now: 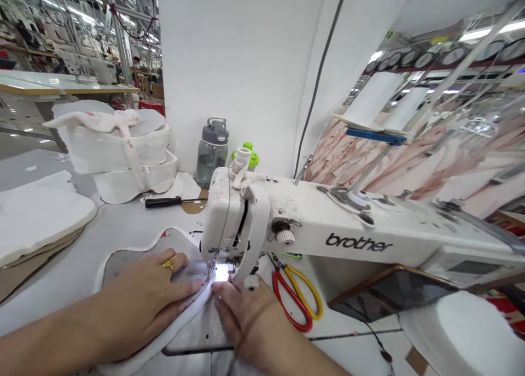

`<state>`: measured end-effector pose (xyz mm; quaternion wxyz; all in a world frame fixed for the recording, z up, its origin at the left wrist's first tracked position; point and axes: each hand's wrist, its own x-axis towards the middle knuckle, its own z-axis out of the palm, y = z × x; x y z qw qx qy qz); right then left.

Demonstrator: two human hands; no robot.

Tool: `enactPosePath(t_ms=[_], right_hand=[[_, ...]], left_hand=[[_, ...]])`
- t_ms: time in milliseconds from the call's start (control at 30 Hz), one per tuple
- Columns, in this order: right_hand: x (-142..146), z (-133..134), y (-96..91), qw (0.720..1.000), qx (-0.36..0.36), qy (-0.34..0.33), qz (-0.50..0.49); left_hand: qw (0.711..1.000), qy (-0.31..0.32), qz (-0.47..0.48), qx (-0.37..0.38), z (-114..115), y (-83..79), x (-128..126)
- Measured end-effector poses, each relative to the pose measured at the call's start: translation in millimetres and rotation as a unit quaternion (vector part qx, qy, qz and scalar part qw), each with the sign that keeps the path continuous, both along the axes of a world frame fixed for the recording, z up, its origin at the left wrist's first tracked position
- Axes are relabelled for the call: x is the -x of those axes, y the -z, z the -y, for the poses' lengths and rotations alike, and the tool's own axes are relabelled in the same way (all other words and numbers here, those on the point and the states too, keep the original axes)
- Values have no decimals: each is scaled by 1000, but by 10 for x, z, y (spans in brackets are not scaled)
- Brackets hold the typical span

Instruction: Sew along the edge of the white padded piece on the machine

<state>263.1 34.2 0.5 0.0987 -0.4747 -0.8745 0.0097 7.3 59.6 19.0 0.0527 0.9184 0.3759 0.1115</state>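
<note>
- Far to the left of the fingers, a flat white pad (39, 212) lay on the table (123, 223).
- Behind the left fingers, a stack of white padded pieces (123, 154) stood, with a black-handled screwdriver (164, 202) in front of it.
- The left hand (143, 297) lay flat with its fingers spread, pressing down on the grey cloth piece (123, 258). It had a gold ring (168, 264).
- Between both sets of fingertips, the white edge of the cloth ran under the needle of the white sewing machine (348, 236).
- The right hand (246, 310) had its fingers bent, pinching the cloth edge just below the needle.
- Just right of the right fingers lay red and yellow scissors (296, 294).
- Behind the machine stood a grey water bottle (211, 153).
</note>
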Motion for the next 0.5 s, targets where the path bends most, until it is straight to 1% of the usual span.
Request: enactPosePath(t_ms=[67,133,233,300,333,400,500], right_hand=[[-5,-5,51,1000,-7,8,10],[-4,-4,63,1000,-15,11,7],[9,4,-22,1000,-27,7,-5],[15,12,-92,1000,-23,3,-9],[14,16,-111,1000,-21,0,-12],[8,23,-99,1000,-24,-6,-19],[-2,26,12,999,-25,-20,-10]], left_hand=[[1000,-13,0,-6,38,18,-31],[999,-23,0,-24,67,71,-70],[997,-38,-1,-74,117,191,-143],[994,-52,5,-92,156,238,-182],[995,-52,11,-88,172,238,-190],[996,-44,28,-69,185,185,-177],[998,-8,33,-44,142,48,-104]])
